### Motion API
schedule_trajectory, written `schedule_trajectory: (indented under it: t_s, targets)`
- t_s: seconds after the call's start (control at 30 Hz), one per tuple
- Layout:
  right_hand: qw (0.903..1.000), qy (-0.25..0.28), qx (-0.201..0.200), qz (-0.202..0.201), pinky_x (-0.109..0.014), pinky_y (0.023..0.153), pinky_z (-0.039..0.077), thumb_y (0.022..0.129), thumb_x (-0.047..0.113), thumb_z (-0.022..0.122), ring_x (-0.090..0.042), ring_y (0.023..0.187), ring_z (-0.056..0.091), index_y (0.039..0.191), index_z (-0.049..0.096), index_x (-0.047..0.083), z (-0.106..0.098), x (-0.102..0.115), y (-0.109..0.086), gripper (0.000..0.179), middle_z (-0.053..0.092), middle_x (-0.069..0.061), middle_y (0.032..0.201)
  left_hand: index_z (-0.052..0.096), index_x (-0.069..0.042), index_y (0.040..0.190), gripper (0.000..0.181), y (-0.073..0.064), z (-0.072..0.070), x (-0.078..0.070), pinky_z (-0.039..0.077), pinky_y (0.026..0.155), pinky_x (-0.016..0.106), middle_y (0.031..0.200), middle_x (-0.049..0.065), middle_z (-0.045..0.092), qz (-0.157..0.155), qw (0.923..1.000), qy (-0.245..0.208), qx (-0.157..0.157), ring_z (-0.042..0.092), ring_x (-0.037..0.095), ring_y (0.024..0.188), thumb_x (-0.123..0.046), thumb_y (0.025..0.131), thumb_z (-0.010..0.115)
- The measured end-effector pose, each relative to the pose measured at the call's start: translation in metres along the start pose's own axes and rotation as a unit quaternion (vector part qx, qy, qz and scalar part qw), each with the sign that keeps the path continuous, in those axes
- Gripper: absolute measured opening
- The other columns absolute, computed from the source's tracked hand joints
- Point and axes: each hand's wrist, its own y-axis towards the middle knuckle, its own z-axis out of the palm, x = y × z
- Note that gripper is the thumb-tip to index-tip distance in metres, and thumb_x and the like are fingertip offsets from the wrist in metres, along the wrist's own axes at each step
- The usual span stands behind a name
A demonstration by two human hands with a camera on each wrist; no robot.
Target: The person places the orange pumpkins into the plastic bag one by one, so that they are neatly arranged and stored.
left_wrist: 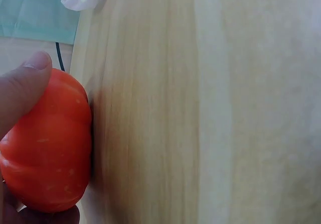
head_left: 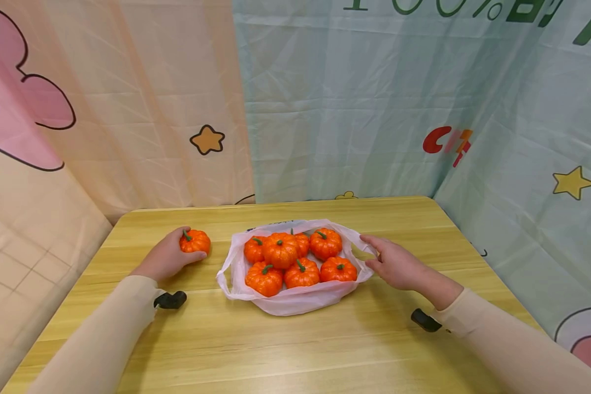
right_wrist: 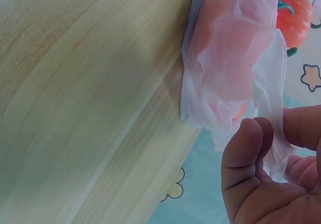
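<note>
My left hand (head_left: 167,258) grips a small orange pumpkin (head_left: 197,242) with a green stem, left of the bag. In the left wrist view, the thumb (left_wrist: 22,91) lies along one side of this pumpkin (left_wrist: 50,143), fingertips at the opposite side, close over the wood. A thin whitish-pink plastic bag (head_left: 300,305) lies with its mouth spread in the middle, holding several similar pumpkins (head_left: 279,251). At the bag's right end, my right hand (head_left: 399,265) pinches its handle. The right wrist view shows this handle (right_wrist: 273,78) drawn between thumb and fingers.
The light wooden table (head_left: 276,355) ends at a back edge against printed cloth hangings (head_left: 335,109). More cloth flanks the table on the left and right. Dark wrist-mounted pieces (head_left: 171,300) stick out beside both sleeves.
</note>
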Motion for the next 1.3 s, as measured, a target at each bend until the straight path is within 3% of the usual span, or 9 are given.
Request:
schedule_trajectory:
  t_s: [0.27,0.77,1.3]
  targets:
    - [0.9999,-0.013,-0.005,-0.006,-0.033,0.077,0.054,0.104,0.014,0.064,-0.021,0.088,0.058,0.160,0.038,-0.001,0.0005,-0.0008,-0.0002,0.064,0.049,-0.027,0.157,0.027,0.004,0.161,0.101,0.0010,0.0019,0.0028,0.038,0.115,0.067,0.155,0.035,0.043,-0.006,1.0000,-0.001,-0.002,0.049,0.051,0.132,-0.053,0.093,0.075]
    - [0.9999,-0.003,-0.002,-0.010,-0.032,0.069,0.051,0.104,0.013,0.064,-0.020,0.079,0.055,0.160,0.037,-0.001,0.0022,-0.0001,0.0014,0.064,0.054,-0.026,0.150,0.026,0.004,0.161,0.104,0.0013,0.0037,0.0030,0.037,0.115,0.067,0.155,0.036,0.042,-0.013,0.9999,-0.007,-0.004,0.048,0.051,0.132,-0.056,0.093,0.075]
    - [0.9999,-0.013,0.001,-0.007,-0.044,0.089,0.059,0.104,0.014,0.064,-0.025,0.095,0.060,0.160,0.038,-0.001,0.0017,0.0017,0.0015,0.063,0.049,-0.028,0.156,0.027,0.003,0.161,0.100,0.0008,0.0053,0.0042,0.037,0.115,0.067,0.154,0.036,0.043,-0.009,0.9999,-0.010,-0.009,0.049,0.052,0.133,-0.054,0.093,0.075]
